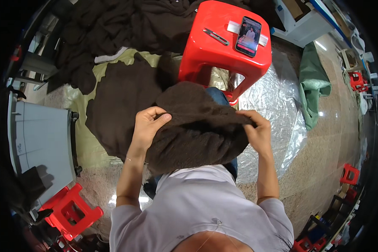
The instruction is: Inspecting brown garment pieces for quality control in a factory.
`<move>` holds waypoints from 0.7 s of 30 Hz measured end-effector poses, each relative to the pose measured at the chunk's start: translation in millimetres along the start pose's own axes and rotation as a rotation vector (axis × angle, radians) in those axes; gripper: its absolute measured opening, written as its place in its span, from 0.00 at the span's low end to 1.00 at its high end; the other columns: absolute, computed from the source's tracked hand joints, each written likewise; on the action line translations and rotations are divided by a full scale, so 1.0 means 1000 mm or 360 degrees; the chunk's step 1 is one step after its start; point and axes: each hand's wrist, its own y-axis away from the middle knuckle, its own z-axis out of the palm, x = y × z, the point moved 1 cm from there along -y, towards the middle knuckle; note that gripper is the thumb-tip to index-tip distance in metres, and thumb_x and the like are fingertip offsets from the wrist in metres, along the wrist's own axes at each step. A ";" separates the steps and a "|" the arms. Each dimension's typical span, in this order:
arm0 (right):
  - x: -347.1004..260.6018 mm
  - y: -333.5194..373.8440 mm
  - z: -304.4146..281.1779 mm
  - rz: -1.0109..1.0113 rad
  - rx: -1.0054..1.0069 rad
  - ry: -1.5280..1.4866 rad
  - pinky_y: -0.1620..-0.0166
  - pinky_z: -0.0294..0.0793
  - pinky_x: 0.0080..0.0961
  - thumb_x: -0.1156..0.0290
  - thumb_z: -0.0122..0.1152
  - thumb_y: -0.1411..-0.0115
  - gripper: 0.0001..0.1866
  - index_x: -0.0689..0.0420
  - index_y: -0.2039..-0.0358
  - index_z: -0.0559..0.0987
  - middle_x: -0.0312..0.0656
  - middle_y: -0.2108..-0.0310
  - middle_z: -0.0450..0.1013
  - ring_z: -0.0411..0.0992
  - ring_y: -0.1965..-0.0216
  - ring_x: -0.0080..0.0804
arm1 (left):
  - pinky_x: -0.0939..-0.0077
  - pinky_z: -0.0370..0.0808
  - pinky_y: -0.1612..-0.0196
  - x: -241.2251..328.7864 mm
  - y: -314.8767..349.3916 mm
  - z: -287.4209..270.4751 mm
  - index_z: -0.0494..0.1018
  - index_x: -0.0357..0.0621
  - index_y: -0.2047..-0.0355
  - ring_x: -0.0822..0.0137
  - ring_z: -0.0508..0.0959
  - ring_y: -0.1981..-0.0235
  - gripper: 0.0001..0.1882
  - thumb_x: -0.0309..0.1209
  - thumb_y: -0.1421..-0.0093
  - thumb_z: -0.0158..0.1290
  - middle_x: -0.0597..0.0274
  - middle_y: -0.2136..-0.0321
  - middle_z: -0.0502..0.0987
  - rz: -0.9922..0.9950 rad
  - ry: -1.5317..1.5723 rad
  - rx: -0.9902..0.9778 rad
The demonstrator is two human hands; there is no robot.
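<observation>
Indoors, pinches dark brown fabric (193, 147) in the grip of left hand (148, 126) and right hand (258, 131), near red stool (214, 52).

Small dark marks (19, 148) on grey bin (46, 136), tiny lettering on phone screen (248, 37); none legible.

Cloth (193, 149) looks matt, fuzzy; stool (222, 54) is smooth, glossy plastic; sheet (277, 122) is crinkled, shiny plastic; phone (248, 37) has glossy screen; floor (327, 138) looks polished, stone-like.
</observation>
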 end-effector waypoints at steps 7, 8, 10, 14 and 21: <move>-0.001 0.000 -0.030 0.0284 0.0122 -0.0346 0.59 0.70 0.17 0.89 0.52 0.50 0.19 0.64 0.57 0.80 0.36 0.66 0.75 0.72 0.64 0.22 | 0.87 0.68 0.57 -0.001 0.000 -0.006 0.77 0.36 0.65 0.82 0.73 0.65 0.04 0.23 0.40 0.59 0.69 0.69 0.77 -0.0205 -0.0054 -0.0507; -0.003 0.000 -0.032 0.0163 -0.0079 -0.0191 0.59 0.70 0.17 0.89 0.53 0.49 0.17 0.64 0.59 0.81 0.37 0.66 0.75 0.72 0.65 0.22 | 0.86 0.69 0.57 0.000 -0.001 -0.005 0.76 0.36 0.63 0.81 0.73 0.65 0.05 0.23 0.39 0.58 0.69 0.68 0.77 -0.0233 0.0207 -0.0360; -0.009 -0.001 -0.034 0.0002 -0.0307 -0.0027 0.59 0.69 0.17 0.88 0.54 0.46 0.13 0.65 0.63 0.83 0.40 0.68 0.75 0.72 0.65 0.24 | 0.85 0.71 0.58 0.002 -0.002 0.002 0.74 0.37 0.59 0.80 0.74 0.66 0.06 0.24 0.37 0.55 0.68 0.67 0.78 -0.0187 0.0590 -0.0166; -0.024 -0.008 -0.023 -0.0083 0.0058 -0.0180 0.58 0.70 0.20 0.88 0.54 0.51 0.14 0.65 0.64 0.82 0.41 0.69 0.74 0.72 0.63 0.26 | 0.85 0.71 0.61 0.006 0.004 0.034 0.75 0.38 0.63 0.80 0.74 0.67 0.03 0.23 0.36 0.54 0.69 0.68 0.77 -0.0242 0.0657 -0.0162; -0.056 -0.007 0.041 -0.0730 -0.0570 0.0083 0.62 0.74 0.29 0.83 0.63 0.53 0.13 0.57 0.65 0.80 0.43 0.52 0.70 0.75 0.66 0.41 | 0.89 0.70 0.65 0.013 0.013 0.073 0.75 0.37 0.64 0.83 0.73 0.69 0.03 0.21 0.38 0.56 0.71 0.70 0.76 -0.0115 0.0166 -0.0360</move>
